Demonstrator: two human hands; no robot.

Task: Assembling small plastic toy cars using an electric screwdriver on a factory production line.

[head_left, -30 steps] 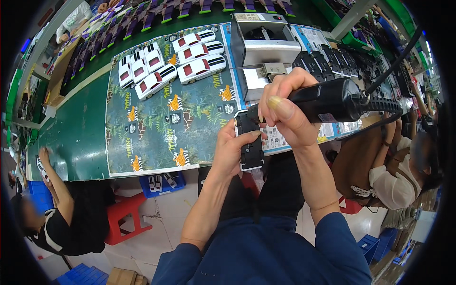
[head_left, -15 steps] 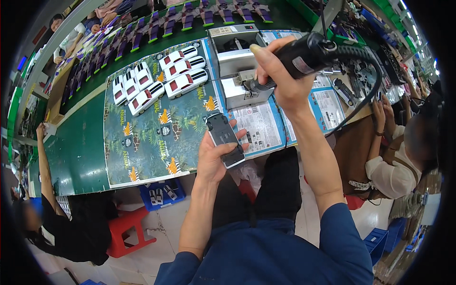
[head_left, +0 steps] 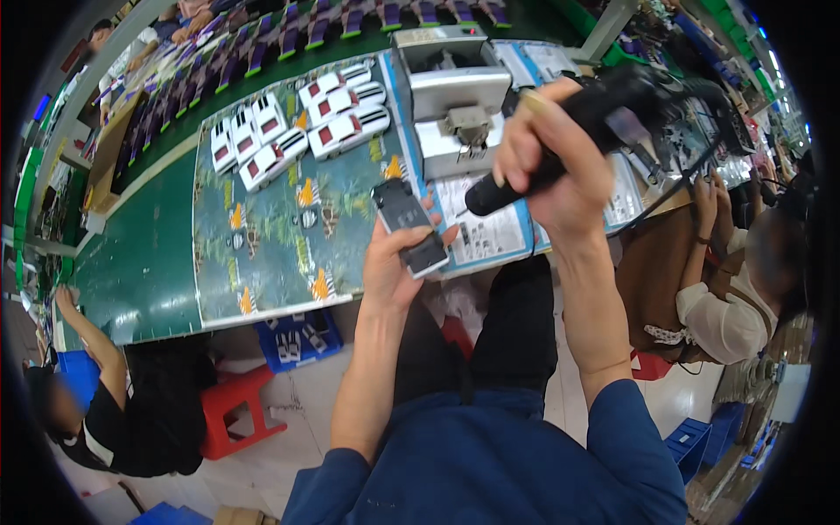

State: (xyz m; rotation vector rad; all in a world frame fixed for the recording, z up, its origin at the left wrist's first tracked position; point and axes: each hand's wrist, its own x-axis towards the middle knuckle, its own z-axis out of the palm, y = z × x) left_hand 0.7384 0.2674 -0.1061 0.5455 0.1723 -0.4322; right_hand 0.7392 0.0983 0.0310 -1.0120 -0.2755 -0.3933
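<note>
My left hand is closed around a toy car, its dark underside turned up and its white body showing at the lower end. My right hand grips a black electric screwdriver, smeared a little by motion. The driver's thin bit points down and left toward the car and stands apart from it. Behind the two hands is a metal box-shaped screw feeder. Several white toy cars with black stripes stand in a cluster on the printed mat, left of the feeder.
A cable hangs from the driver at the right. Purple and green parts line the conveyor at the back. Co-workers sit at left and right. A red stool and a blue bin with toy cars stand below the table.
My right hand has drawn the screwdriver back from the feeder, and its tip now hangs nearer the held car. My left hand still holds the car in nearly the same place.
</note>
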